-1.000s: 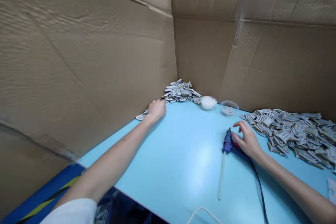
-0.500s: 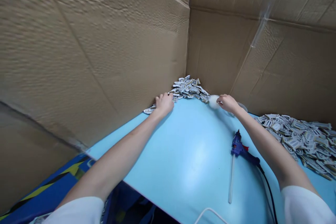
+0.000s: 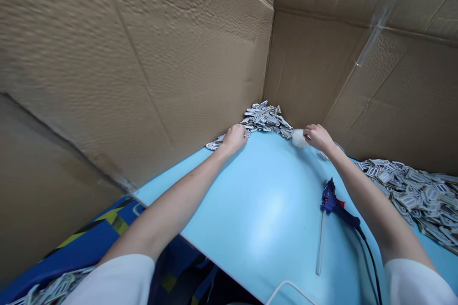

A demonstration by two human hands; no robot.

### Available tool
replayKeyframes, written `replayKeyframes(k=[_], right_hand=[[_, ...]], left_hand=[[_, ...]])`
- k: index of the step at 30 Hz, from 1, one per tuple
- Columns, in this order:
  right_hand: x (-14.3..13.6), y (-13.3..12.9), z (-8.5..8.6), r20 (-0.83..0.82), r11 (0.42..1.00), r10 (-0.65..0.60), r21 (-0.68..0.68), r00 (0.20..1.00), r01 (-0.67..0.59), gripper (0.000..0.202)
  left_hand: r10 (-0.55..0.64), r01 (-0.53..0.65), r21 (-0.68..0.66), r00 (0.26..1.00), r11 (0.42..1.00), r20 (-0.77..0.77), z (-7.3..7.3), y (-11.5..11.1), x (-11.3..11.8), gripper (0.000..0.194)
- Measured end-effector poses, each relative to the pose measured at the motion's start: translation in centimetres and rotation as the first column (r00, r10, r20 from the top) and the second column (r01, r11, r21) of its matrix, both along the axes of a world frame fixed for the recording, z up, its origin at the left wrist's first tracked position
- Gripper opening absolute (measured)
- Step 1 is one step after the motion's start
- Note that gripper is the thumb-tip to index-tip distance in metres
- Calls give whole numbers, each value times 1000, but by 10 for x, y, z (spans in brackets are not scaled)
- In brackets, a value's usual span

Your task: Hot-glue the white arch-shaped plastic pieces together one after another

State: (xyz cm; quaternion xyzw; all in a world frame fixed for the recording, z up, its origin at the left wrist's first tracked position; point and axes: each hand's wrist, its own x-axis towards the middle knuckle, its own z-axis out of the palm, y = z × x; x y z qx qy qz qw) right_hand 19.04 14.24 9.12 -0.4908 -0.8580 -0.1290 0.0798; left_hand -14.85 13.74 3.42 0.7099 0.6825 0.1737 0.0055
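My left hand [image 3: 235, 137] has its fingers curled at the near left edge of a heap of small white-and-grey flat pieces [image 3: 265, 116] in the corner. Whatever its fingertips hold is hidden. A few similar pieces [image 3: 214, 144] lie beside it along the cardboard. My right hand [image 3: 317, 137] is closed, its fingertips at the right edge of a white, fluffy-looking ball [image 3: 299, 138] just right of the heap. A blue hot glue gun [image 3: 331, 200] lies below my right forearm, a glue stick [image 3: 321, 243] projecting from its rear.
Tall cardboard walls [image 3: 200, 57] enclose the light blue table [image 3: 243, 209]. A larger pile of flat pieces [image 3: 415, 193] lies at the right. The glue gun's black cord [image 3: 370, 257] runs toward the front. A blue bin [image 3: 82, 248] with more pieces stands lower left.
The whole view has shifted, so the table, heap and hands appear farther right. Both hands stay at about the same spots by the heap and the white ball.
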Motion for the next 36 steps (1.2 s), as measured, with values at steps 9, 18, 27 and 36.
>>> replayKeyframes(k=[9, 18, 27, 36], right_hand=[[11, -17, -6, -543, 999, -44, -6, 838, 49, 22], [18, -124, -23, -802, 933, -165, -316, 574, -174, 29], [5, -181, -43, -785, 859, -273, -459, 556, -225, 7], [-6, -173, -55, -721, 855, -158, -441, 674, -272, 11]], left_hand=[[-137, 134, 39, 985, 990, 106, 16, -16, 9, 9], [-577, 617, -94, 771, 781, 271, 9, -108, 92, 7], [-593, 757, -251, 636, 603, 493, 12, -150, 109, 47], [-617, 810, -188, 553, 556, 560, -1, -141, 111, 85]])
